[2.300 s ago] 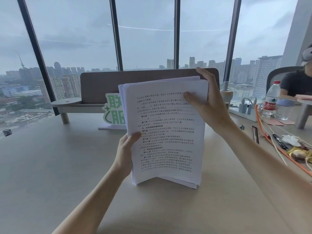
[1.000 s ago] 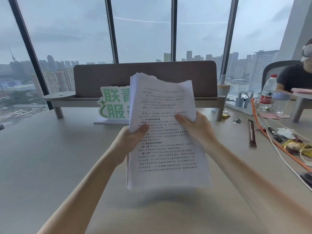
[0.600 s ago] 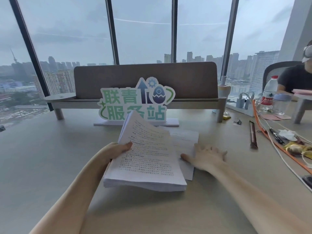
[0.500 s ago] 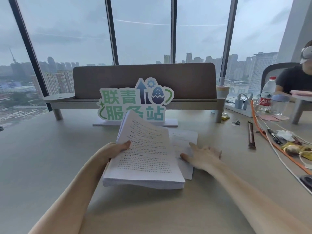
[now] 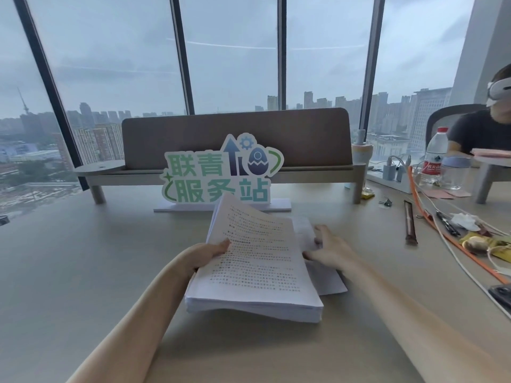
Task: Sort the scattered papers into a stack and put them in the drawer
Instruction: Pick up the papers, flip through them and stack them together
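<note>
1. Near the middle of the desk (image 5: 83,272), a thick stack of papers (image 5: 257,269) is held tilted, its far end raised toward the windows and its near edge low over the desktop.
2. The left hand (image 5: 206,255) grips the stack's left edge — thumb curled on the printed top page, the other fingers hidden beneath.
3. The right hand (image 5: 331,251) lies flat with fingers spread and straight, pressing on a loose sheet (image 5: 327,277) that lies on the desk just right of the stack and partly under it.
4. Beyond the stack, toward the far edge, a green-lettered sign (image 5: 221,172) stands on a white base in front of a brown divider panel (image 5: 235,139).
5. Along the right edge lie an orange cable (image 5: 453,250), pens, wrappers and a dark stick; a water bottle (image 5: 435,158) stands toward the far right corner — beside it sits another person in a dark shirt (image 5: 475,134).
6. No drawer is in view.
</note>
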